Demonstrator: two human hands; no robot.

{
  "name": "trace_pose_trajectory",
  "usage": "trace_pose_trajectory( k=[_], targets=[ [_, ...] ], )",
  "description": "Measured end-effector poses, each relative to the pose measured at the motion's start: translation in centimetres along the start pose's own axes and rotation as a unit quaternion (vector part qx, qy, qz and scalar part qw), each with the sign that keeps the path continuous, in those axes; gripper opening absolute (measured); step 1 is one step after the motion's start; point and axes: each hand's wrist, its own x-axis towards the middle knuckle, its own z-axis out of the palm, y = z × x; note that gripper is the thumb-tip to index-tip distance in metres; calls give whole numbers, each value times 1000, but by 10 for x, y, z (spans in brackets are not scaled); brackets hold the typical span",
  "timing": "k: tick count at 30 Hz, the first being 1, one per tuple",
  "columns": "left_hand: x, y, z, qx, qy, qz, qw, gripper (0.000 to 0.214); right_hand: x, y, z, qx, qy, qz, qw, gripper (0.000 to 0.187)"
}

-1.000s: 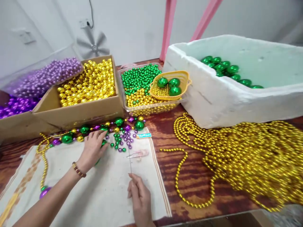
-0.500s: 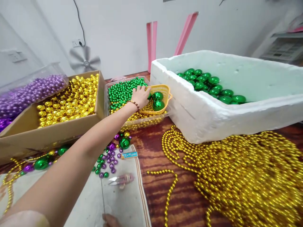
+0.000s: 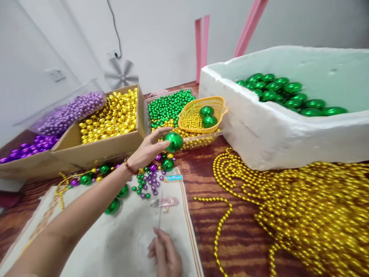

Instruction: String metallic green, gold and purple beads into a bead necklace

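My left hand (image 3: 148,148) is raised above the table and pinches a large shiny green ball (image 3: 173,141), just in front of the yellow plastic basket (image 3: 188,115). Two more green balls (image 3: 208,116) lie in that basket. My right hand (image 3: 165,254) rests on the cream cloth (image 3: 115,246) near the bottom edge, fingers pinched on a thin needle (image 3: 159,215) that points away from me. Small green and purple beads (image 3: 147,182) and a few bigger green balls are scattered on the cloth between the hands. Small pink snips (image 3: 165,201) lie beside the needle.
A white foam box (image 3: 259,127) with several green balls stands at the right. Gold bead strands (image 3: 302,207) pile in front of it. A cardboard box of gold beads (image 3: 109,119), purple beads (image 3: 69,111) and a clear tray of green and gold beads (image 3: 164,107) line the back.
My left hand went from the cloth to the yellow basket, took one green ball out and drew back toward me with it. The right hand stayed on the needle.
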Motion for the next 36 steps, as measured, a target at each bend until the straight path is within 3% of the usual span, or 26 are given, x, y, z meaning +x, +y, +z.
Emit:
trace_pose_trajectory(
  k=[3,5,8,11,15,19,22,28,31,36],
  targets=[
    [-94,-6,-2,-124,28,-73,989,50,3,-19,-7,9,-8,-19,1000,38],
    [-143,-11,0,-179,60,-104,977,47,6,-34,-7,8,11,-30,999,32],
    [-194,-15,4,-248,90,-134,955,41,12,-51,2,15,65,-71,995,28],
    [-224,-16,8,-281,120,-144,941,47,18,-61,23,19,86,-124,988,25],
    [-251,-20,12,-252,135,-133,949,57,25,-64,54,15,82,-155,984,24],
    [-272,-26,10,-186,93,-104,973,53,21,-59,73,62,11,-97,993,25],
    [-283,-28,8,-103,111,-88,984,55,12,-55,77,62,-5,-73,995,26],
    [-290,-21,20,78,262,-43,961,42,6,-49,79,25,61,-132,989,25],
    [-290,-20,32,112,275,-27,954,32,8,-46,80,3,109,-169,980,25],
    [-289,-33,48,113,293,-32,949,50,7,-37,78,-21,123,-187,974,27]
  ],
)
